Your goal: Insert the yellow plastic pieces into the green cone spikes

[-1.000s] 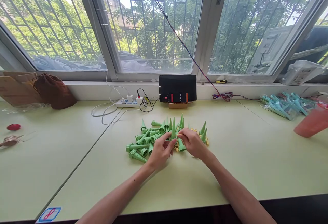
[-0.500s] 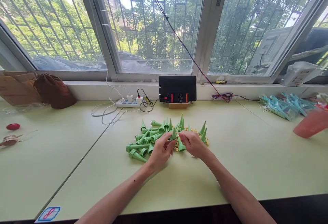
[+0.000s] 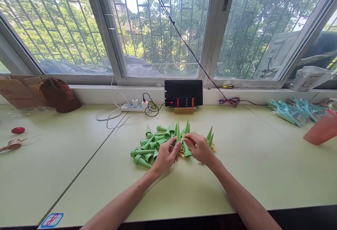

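Note:
My left hand (image 3: 166, 155) is closed on a green plastic watering spike (image 3: 178, 132), holding it with the pointed end up. Close against the spike's right side, the fingertips of my right hand (image 3: 201, 147) pinch a small yellow plastic piece (image 3: 182, 139), mostly covered by the fingers. More green spikes (image 3: 150, 144) lie heaped to the left, some on their sides and some standing. Under and between my hands are loose yellow pieces (image 3: 181, 153). A few spikes (image 3: 210, 136) stand tip-up beyond my right hand.
A phone (image 3: 183, 102) showing a timer leans on a black tablet (image 3: 184, 88) at the back. A power strip (image 3: 134, 107) with cables is left of it. Blue-green packets (image 3: 288, 112) and a red container (image 3: 319, 130) are at right, a brown pouch (image 3: 60, 95) at left.
The spike in my left hand now stands more upright, its tip higher in view. My right hand's fingers have shifted slightly at its side. The whole view has moved a little.

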A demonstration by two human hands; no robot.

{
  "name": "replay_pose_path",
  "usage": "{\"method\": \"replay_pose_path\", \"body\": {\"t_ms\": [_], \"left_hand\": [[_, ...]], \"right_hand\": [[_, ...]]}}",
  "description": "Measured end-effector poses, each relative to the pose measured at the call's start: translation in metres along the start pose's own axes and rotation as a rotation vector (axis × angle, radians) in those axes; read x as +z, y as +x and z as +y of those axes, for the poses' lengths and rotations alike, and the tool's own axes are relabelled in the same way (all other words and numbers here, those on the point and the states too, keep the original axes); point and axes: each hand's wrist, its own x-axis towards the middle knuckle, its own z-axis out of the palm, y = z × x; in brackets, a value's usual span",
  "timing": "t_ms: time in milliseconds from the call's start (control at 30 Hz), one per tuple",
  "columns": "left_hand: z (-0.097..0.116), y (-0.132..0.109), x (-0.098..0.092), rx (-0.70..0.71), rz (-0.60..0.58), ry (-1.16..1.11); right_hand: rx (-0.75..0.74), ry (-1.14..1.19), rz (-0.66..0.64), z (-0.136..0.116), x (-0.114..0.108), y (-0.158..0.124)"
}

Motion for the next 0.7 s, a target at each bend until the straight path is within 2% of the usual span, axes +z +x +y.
{"method": "replay_pose_path", "body": {"t_ms": [233,533,700], "left_hand": [[0.0004,-0.0013,-0.0006,0.037,0.015,0.072],[-0.0068,-0.0011,-0.0008,0.095,0.067,0.179],[-0.0069,-0.0015,-0.0015,0.090,0.038,0.208]], "right_hand": [[0.020,-0.007,-0.049,0.0002,-0.0009,-0.0004],[0.015,-0.052,-0.051,0.0003,-0.0011,-0.0015],[0.063,0.009,-0.043,0.0007,0.0001,-0.0024]]}}
